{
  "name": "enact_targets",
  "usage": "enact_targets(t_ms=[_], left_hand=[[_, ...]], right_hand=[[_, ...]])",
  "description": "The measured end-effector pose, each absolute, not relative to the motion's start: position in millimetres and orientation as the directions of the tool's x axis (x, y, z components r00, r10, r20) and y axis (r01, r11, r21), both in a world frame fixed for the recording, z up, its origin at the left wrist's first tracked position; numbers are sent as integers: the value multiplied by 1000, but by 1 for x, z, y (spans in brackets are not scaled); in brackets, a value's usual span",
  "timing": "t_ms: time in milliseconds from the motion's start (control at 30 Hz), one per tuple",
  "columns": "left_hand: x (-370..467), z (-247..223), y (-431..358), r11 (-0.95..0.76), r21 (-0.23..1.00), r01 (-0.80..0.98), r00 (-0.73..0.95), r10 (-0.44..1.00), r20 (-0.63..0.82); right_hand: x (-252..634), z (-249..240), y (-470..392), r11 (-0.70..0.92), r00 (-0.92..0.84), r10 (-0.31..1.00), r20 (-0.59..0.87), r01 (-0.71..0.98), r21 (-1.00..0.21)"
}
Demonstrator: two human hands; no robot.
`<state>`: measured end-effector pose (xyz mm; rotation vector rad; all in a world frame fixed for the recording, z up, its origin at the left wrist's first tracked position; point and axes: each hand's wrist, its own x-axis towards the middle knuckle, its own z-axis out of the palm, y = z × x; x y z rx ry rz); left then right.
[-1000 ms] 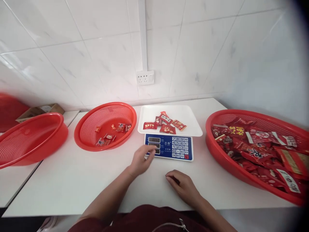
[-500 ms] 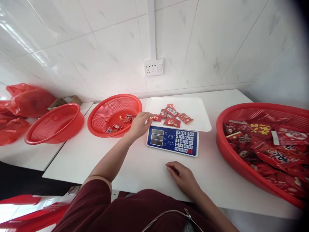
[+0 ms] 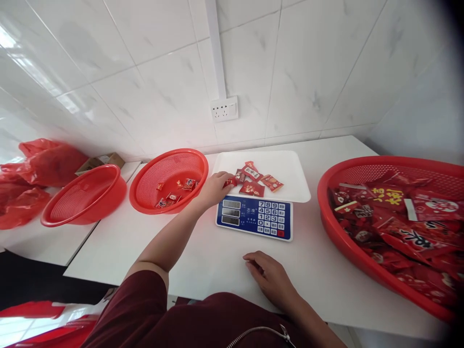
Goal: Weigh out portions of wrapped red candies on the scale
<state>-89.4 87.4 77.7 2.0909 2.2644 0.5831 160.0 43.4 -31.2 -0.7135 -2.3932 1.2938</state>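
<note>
My left hand is over the left front corner of the scale's white tray, its fingers closed on a small red packet. Beside it on the tray lie several red packets, among them one with white writing and an orange-red one. In front of the tray is the blue keypad panel of the scale. My right hand rests on the white table near its front edge, fingers curled, with nothing seen in them.
A red basket with a few packets stands left of the scale. Farther left are another red basket, a cardboard box and red plastic bags. At the right, a large red basket is full of packets.
My left hand has drawn the packet slightly back, and its fingers now cover more of it. The whole view has shifted a little. My right hand stays on the table.
</note>
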Motion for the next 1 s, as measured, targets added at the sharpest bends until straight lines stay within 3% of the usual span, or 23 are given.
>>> enact_targets(t_ms=[367, 600, 833, 1000], left_hand=[[-89, 72, 110, -17, 193, 981, -30, 971, 238], [-90, 71, 127, 34, 152, 988, -73, 964, 257], [-73, 77, 157, -110, 142, 984, 82, 978, 191], [-85, 81, 159, -38, 133, 990, 10, 978, 206]], right_hand=[[159, -31, 43, 495, -824, 561, 72, 264, -828], [158, -29, 44, 487, -823, 564, 73, 260, -834], [158, -32, 41, 460, -805, 589, 72, 261, -849], [158, -30, 41, 435, -798, 600, 64, 258, -862]])
